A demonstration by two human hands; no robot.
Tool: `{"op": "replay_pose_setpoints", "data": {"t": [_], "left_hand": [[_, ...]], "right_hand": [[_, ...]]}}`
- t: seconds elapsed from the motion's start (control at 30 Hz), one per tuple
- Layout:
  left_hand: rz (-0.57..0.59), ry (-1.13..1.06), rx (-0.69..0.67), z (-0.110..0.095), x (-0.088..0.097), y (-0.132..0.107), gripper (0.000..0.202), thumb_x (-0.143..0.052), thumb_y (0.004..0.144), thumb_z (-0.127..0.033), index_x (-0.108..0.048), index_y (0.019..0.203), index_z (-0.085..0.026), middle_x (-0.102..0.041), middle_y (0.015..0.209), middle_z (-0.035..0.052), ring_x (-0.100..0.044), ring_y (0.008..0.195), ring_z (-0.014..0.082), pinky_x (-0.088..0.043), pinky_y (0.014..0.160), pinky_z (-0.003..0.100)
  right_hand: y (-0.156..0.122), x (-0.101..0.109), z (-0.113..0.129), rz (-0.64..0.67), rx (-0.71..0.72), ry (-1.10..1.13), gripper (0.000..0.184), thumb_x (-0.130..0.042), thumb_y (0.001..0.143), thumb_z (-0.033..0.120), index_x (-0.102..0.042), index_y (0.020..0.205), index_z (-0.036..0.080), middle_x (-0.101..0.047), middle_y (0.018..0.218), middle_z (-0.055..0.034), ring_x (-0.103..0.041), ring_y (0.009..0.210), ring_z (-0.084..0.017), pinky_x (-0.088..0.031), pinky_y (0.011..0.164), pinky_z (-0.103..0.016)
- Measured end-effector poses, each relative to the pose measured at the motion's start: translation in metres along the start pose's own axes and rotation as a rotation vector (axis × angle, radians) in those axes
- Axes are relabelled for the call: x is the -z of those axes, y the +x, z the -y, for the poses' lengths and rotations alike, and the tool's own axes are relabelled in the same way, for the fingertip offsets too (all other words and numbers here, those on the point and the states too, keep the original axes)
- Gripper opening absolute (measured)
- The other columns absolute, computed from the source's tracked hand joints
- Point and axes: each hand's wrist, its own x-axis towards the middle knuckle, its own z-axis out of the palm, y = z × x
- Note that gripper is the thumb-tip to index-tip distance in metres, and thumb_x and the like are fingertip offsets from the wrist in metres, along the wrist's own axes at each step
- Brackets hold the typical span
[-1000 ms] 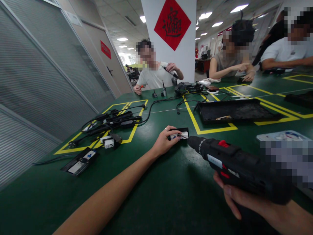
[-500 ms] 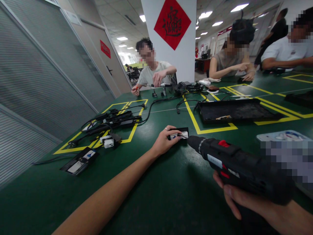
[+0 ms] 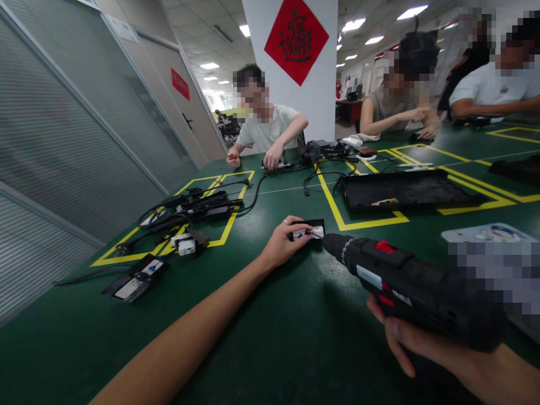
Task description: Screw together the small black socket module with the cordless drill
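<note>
My left hand [image 3: 283, 245] reaches across the green table [image 3: 261, 337] and pinches a small black power adapter [image 3: 310, 230] with a white label, holding it down. My right hand [image 3: 415, 349] at the lower right grips a black cordless screwdriver [image 3: 405, 284] with red buttons. The tool's tip points left and meets the adapter's right end, right by my left fingertips.
A long black tray [image 3: 405, 191] lies behind, inside yellow floor-tape lines. Black adapters and cables [image 3: 189, 211] sit at the left, one flat adapter [image 3: 137, 277] nearer me. A person opposite presses a tool down on the table [image 3: 274, 157]; two more people sit at the far right.
My hands and the screwdriver have stayed put. The person opposite has lowered a raised hand with a tool down onto the table.
</note>
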Motion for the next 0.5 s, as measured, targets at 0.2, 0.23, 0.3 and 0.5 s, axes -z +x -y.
{"op": "replay_pose_setpoints", "data": {"t": [0.2,0.23,0.3,0.5], "left_hand": [[0.004,0.004,0.005,0.0,0.0,0.0,0.02,-0.06,0.082,-0.029,-0.068,0.1,-0.022,-0.055,0.108,0.0058,-0.054,0.103,0.0188,-0.043,0.093,0.034],[0.004,0.005,0.007,0.0,0.0,0.0,0.02,-0.06,0.082,-0.029,-0.068,0.1,-0.023,-0.055,0.108,0.0058,-0.054,0.103,0.0188,-0.043,0.093,0.034],[0.006,0.007,0.009,-0.001,0.001,0.0,0.02,-0.06,0.082,-0.029,-0.068,0.1,-0.023,-0.055,0.108,0.0057,-0.054,0.103,0.0189,-0.042,0.094,0.034],[0.01,0.008,0.015,-0.001,0.0,0.0,0.021,-0.06,0.082,-0.028,-0.067,0.1,-0.023,-0.055,0.109,0.0059,-0.054,0.104,0.0191,-0.042,0.094,0.035]], "right_hand": [[0.006,0.005,-0.021,0.061,-0.012,-0.022,0.032,-0.053,0.084,0.05,-0.057,0.092,0.019,-0.058,0.05,0.0037,-0.062,0.054,-0.017,-0.049,0.078,-0.043],[0.007,0.006,-0.023,0.059,-0.023,-0.021,0.033,-0.052,0.085,0.05,-0.057,0.094,0.019,-0.059,0.051,0.0033,-0.062,0.054,-0.018,-0.048,0.078,-0.044],[0.007,0.006,-0.026,0.055,-0.037,-0.013,0.034,-0.052,0.085,0.05,-0.056,0.095,0.018,-0.059,0.052,0.003,-0.062,0.054,-0.018,-0.049,0.075,-0.043],[0.002,0.002,-0.008,0.049,0.028,-0.018,0.03,-0.055,0.083,0.048,-0.057,0.089,0.018,-0.056,0.055,0.0031,-0.057,0.049,-0.013,-0.05,0.063,-0.034]]}}
